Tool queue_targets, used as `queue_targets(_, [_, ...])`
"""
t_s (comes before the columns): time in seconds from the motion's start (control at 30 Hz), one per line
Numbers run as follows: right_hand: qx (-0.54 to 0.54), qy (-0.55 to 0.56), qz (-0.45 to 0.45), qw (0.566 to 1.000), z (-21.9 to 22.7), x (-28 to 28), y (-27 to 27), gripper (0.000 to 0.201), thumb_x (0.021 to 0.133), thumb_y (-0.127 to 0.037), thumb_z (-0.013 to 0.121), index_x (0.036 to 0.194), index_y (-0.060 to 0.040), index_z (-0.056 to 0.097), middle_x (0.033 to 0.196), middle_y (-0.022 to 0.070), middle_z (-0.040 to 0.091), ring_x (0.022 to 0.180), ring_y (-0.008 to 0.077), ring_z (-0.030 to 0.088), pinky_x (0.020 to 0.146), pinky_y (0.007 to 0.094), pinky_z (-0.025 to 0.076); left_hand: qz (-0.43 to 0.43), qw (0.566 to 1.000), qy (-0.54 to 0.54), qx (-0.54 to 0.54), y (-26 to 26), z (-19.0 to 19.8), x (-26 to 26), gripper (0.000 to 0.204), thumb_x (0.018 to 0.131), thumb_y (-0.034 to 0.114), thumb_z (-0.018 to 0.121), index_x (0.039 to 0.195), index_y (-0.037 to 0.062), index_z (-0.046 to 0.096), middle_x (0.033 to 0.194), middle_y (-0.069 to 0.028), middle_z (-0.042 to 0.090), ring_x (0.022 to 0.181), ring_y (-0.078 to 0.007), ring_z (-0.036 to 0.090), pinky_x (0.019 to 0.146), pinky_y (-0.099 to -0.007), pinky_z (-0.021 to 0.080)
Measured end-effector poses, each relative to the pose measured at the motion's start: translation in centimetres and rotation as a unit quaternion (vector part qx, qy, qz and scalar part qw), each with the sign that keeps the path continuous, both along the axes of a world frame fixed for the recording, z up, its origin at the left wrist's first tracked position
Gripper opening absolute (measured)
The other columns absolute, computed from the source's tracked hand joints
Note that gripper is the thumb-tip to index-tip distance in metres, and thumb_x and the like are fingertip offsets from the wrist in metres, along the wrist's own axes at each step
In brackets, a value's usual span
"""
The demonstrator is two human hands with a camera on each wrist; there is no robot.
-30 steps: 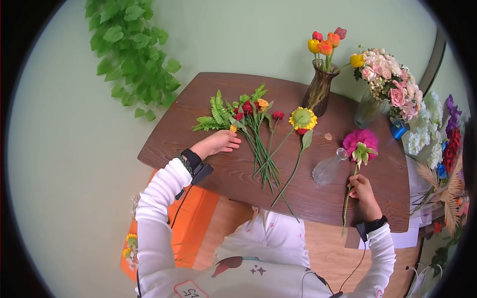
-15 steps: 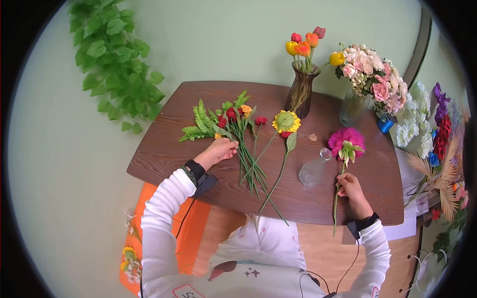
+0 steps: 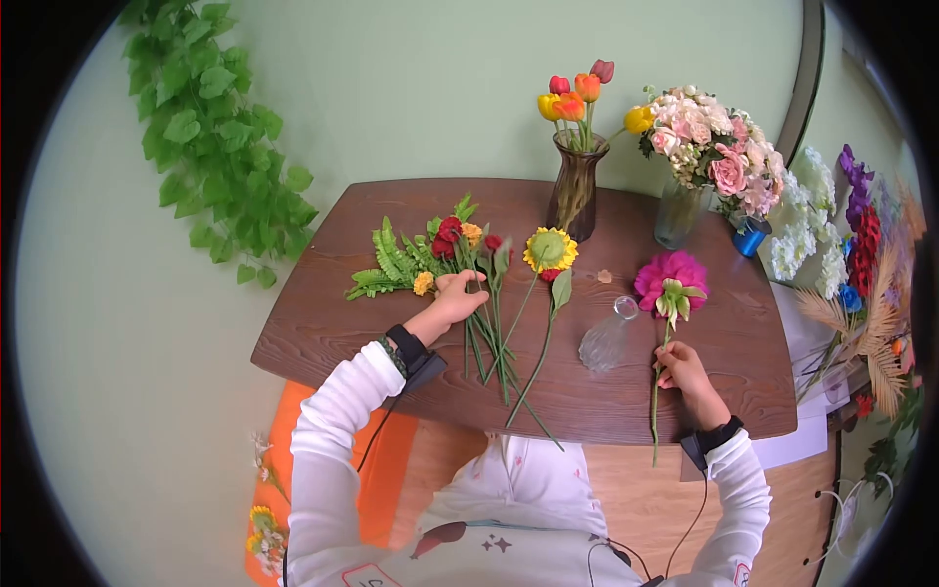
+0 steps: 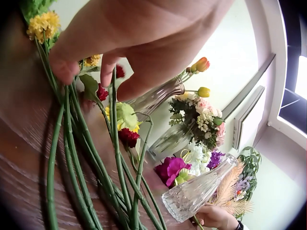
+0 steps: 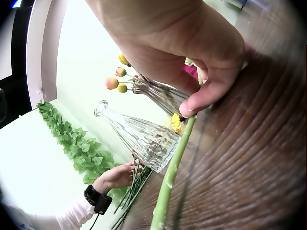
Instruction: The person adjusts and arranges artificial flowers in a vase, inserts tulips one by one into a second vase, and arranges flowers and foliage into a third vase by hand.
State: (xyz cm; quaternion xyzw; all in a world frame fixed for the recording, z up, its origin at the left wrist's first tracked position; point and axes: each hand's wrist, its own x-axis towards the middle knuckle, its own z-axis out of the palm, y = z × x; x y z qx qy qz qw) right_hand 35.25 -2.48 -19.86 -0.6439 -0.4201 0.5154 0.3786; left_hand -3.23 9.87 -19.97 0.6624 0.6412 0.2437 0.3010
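My left hand (image 3: 458, 299) lies over the bundle of green stems (image 3: 500, 342). In the left wrist view, its thumb touches some stems (image 4: 76, 143) and stands apart from the fingers, with another stem between two fingertips. Red and orange blooms (image 3: 448, 233) and fern leaves (image 3: 391, 259) lie beyond the hand. A yellow flower (image 3: 551, 250) rests to the right. My right hand (image 3: 689, 377) pinches the stem (image 5: 168, 184) of a magenta flower (image 3: 671, 284) between thumb and fingers; its bloom points away from me. Between the hands stands a clear glass vase (image 3: 606, 338).
At the table's back stand a brown vase (image 3: 573, 196) of tulips and a glass vase (image 3: 677, 213) of pink flowers, beside a blue ribbon roll (image 3: 750, 238). More flowers (image 3: 866, 254) are at the right. Orange seat (image 3: 386, 479) at lower left.
My left hand has moved in over the stems, and the red and orange blooms and leaves have shifted. The right hand keeps its hold on the magenta flower. The head view has shifted.
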Motion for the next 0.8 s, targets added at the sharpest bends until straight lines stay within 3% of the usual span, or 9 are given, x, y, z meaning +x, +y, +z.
queue_targets(0.03, [0.005,0.004,0.0,1.0,-0.2,0.1,0.0,0.012,0.087,-0.018,0.053,0.084,-0.006,0.05,0.071,0.0036,0.056,0.045,0.0081,0.051,0.041,0.0195,0.044,0.007,0.997,-0.065,-0.044,-0.2,0.2,0.0,0.043,0.073,0.024,0.062,0.114,0.0187,0.049,0.122,-0.0214,0.03,0.12,-0.03,0.017,0.099,-0.0372,0.024])
queue_targets(0.07, [0.004,0.006,-0.001,1.0,-0.3,0.1,-0.1,0.012,0.087,-0.018,0.053,0.084,-0.006,0.05,0.071,0.0036,0.056,0.045,0.0081,0.051,0.041,0.0195,0.044,0.006,0.997,-0.063,-0.045,-0.5,0.3,0.3,0.043,0.073,0.024,0.062,0.114,0.0187,0.049,0.122,-0.0214,0.03,0.12,-0.03,0.017,0.099,-0.0372,0.024])
queue_targets(0.23, [0.009,0.008,0.003,1.0,-0.7,0.3,0.2,0.012,0.087,-0.017,0.052,0.084,-0.0057,0.05,0.071,0.0035,0.056,0.044,0.0081,0.051,0.04,0.0195,0.044,0.046,0.993,-0.104,-0.044,-0.6,0.3,0.6,0.047,0.075,0.018,0.06,0.118,0.0091,0.044,0.12,-0.017,0.036,0.105,-0.021,0.04,0.09,-0.0302,0.036])
queue_targets(0.27, [0.009,0.009,0.002,1.0,-0.6,0.2,0.2,0.012,0.087,-0.017,0.052,0.084,-0.0057,0.05,0.071,0.0035,0.056,0.044,0.0081,0.051,0.04,0.0195,0.044,0.046,0.993,-0.103,-0.044,-0.3,-0.1,0.5,0.047,0.075,0.018,0.06,0.118,0.0091,0.044,0.12,-0.017,0.036,0.105,-0.021,0.04,0.09,-0.0302,0.036])
queue_targets(0.33, [0.003,0.003,0.0,1.0,-0.4,0.0,0.0,0.01,0.088,-0.016,0.05,0.086,-0.0064,0.049,0.074,0.0039,0.056,0.043,0.0062,0.049,0.039,0.0168,0.041,-0.011,0.966,-0.247,-0.071,-0.3,0.2,0.6,0.047,0.077,0.013,0.057,0.12,0.004,0.041,0.113,-0.0115,0.043,0.093,-0.0147,0.046,0.082,-0.0267,0.039])
queue_targets(0.47, [0.007,0.007,-0.002,1.0,-0.4,0.0,0.0,0.01,0.088,-0.016,0.05,0.085,-0.0064,0.049,0.074,0.0036,0.056,0.043,0.0061,0.049,0.039,0.0168,0.041,-0.063,0.94,-0.316,-0.112,0.4,-0.7,1.5,0.043,0.077,0.006,0.05,0.119,0.0029,0.04,0.101,-0.0079,0.049,0.085,-0.0125,0.045,0.074,-0.0248,0.039])
queue_targets(0.6, [0.006,0.011,-0.006,1.0,-0.5,0.0,-0.1,0.01,0.088,-0.016,0.05,0.085,-0.0063,0.049,0.074,0.0033,0.056,0.044,0.0062,0.049,0.039,0.017,0.041,-0.114,0.924,-0.346,-0.113,0.0,0.7,2.9,0.035,0.083,0.0,0.041,0.117,0.0077,0.042,0.11,-0.0031,0.048,0.099,-0.012,0.047,0.079,-0.0253,0.039])
queue_targets(0.73, [0.009,0.013,-0.003,1.0,-0.7,0.1,-0.1,0.01,0.088,-0.016,0.05,0.086,-0.0061,0.049,0.074,0.0036,0.056,0.043,0.0062,0.049,0.04,0.0167,0.042,-0.105,0.951,-0.288,-0.039,1.2,-0.2,0.9,0.03,0.081,-0.001,0.043,0.11,0.0071,0.047,0.106,-0.0036,0.05,0.091,-0.0119,0.051,0.075,-0.0263,0.042])
queue_targets(0.8, [0.013,0.019,-0.002,1.0,-0.7,0.2,-0.1,0.01,0.087,-0.016,0.051,0.085,-0.0057,0.049,0.073,0.0037,0.056,0.044,0.0072,0.05,0.039,0.0179,0.042,-0.147,0.982,-0.046,0.108,1.0,0.3,-1.2,0.026,0.074,-0.001,0.049,0.099,0.005,0.05,0.099,-0.0121,0.052,0.082,-0.0216,0.053,0.074,-0.0305,0.043])
